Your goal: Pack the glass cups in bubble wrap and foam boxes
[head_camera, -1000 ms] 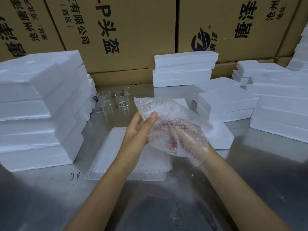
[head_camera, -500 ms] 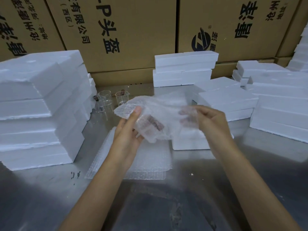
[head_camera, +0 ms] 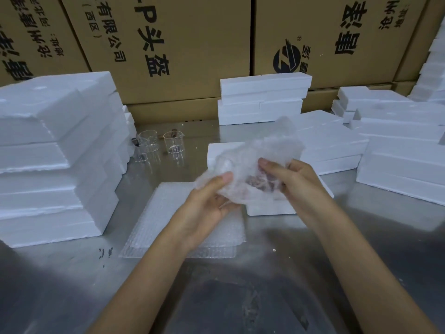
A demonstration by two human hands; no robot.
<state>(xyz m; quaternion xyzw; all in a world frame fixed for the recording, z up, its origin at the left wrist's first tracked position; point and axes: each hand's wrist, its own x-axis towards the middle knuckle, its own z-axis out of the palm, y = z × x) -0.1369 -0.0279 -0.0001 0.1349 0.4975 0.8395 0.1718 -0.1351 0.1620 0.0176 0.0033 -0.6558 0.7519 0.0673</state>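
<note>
table [head_camera: 361,237]: steel top, same as a second ago, nothing on it has shifted.
foam boxes [head_camera: 55,150]: white stacks left, back and right, none touched; one flat box [head_camera: 269,208] lies right under the hands, my guess is that's where the bundle goes.
wrap pile [head_camera: 154,225]: spare sheets lying flat in front of the left forearm, same spot as before.
bundle [head_camera: 255,162]: a second ago the sheet was draped over the right hand, half a second ago it was pulled wide, now it's bunched between both hands. Something dark shows through it, looks like a cup, but too blurry to swear to. I'd say wrapping is nearly done on this one.
cups [head_camera: 173,145]: bare ones stand at the back left, well apart from the hands, so more to go.
left hand [head_camera: 207,203]: palm up under the bundle, thumb pinching its near edge.
right hand [head_camera: 291,177]: knuckles up, fingers curled into the wrap, gripping it from the right.
</note>
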